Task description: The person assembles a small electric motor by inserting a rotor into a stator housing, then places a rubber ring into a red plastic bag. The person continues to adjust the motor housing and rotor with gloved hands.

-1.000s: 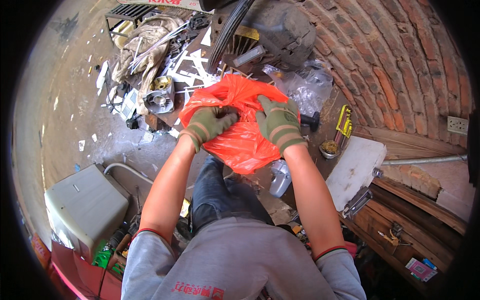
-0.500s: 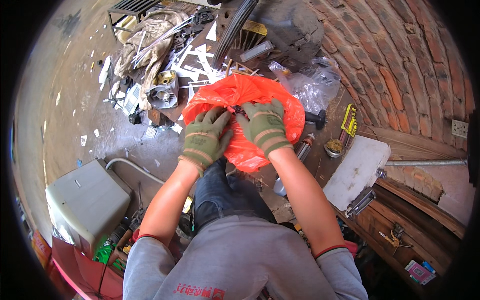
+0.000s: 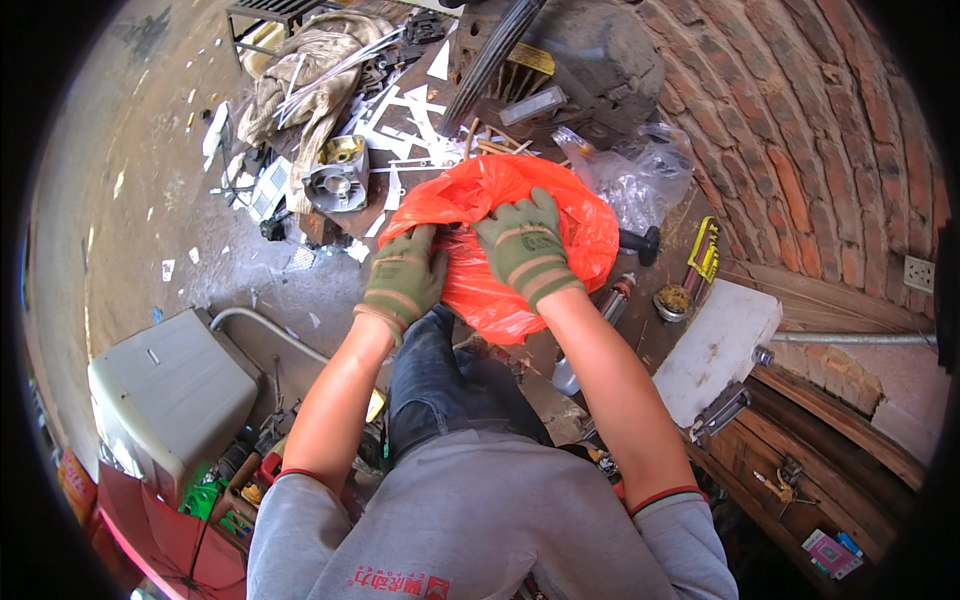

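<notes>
A red-orange plastic bag (image 3: 490,295) bulges in front of me, its crumpled top folded over. My left hand (image 3: 403,275), in a green work glove, holds the bag's left side with the fingertips tucked under the fold. My right hand (image 3: 527,245), gloved alike, grips the bag's upper right part, its fingers bent over the plastic and the thumb hidden. Between the hands the film is creased around a narrow dark gap. What lies inside the bag cannot be seen.
Clear plastic wrapping (image 3: 640,180) and a metal engine part (image 3: 337,180) lie beyond the bag, among white scraps. A small dish (image 3: 673,300) and a pale board (image 3: 718,345) sit to the right, before a brick wall (image 3: 800,140). A grey plastic housing (image 3: 175,385) stands left.
My hands have moved slightly apart, the left one to the left. The small dark thing that showed between them is out of sight, and red plastic covers that spot.
</notes>
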`<state>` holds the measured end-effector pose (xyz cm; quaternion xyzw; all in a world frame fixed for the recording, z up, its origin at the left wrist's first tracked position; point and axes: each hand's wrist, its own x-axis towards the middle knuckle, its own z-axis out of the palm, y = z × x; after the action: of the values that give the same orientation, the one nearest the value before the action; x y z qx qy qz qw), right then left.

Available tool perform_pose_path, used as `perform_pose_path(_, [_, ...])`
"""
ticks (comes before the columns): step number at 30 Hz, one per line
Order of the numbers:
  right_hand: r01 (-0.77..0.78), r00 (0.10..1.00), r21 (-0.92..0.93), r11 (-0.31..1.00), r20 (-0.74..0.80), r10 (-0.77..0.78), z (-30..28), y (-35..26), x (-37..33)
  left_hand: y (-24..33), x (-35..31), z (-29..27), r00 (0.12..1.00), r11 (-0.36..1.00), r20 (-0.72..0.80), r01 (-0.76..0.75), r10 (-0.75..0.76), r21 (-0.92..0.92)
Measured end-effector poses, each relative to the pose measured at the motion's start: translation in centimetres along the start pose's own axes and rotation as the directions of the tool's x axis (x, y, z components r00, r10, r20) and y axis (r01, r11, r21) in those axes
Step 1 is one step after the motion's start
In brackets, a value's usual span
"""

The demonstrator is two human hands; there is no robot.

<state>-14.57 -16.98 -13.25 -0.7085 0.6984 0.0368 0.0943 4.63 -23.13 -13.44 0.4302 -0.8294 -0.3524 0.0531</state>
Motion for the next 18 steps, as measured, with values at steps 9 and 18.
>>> perform_pose_path(9, [-0.133, 0.975, 0.014, 0.991, 0.184, 0.128, 0.0, -0.3, 2.1, -0.9, -1.0, 0.5, 0.989, 0.987, -0.031, -0.145, 0.147, 0.067])
perform_pose_path(18, [-0.252, 0.968, 0.264, 0.931, 0.088, 0.237, -0.7, 0.4, 1.0, 1.1, -3.4, -0.1, 0.967, 0.936, -0.001, -0.247, 0.255, 0.252])
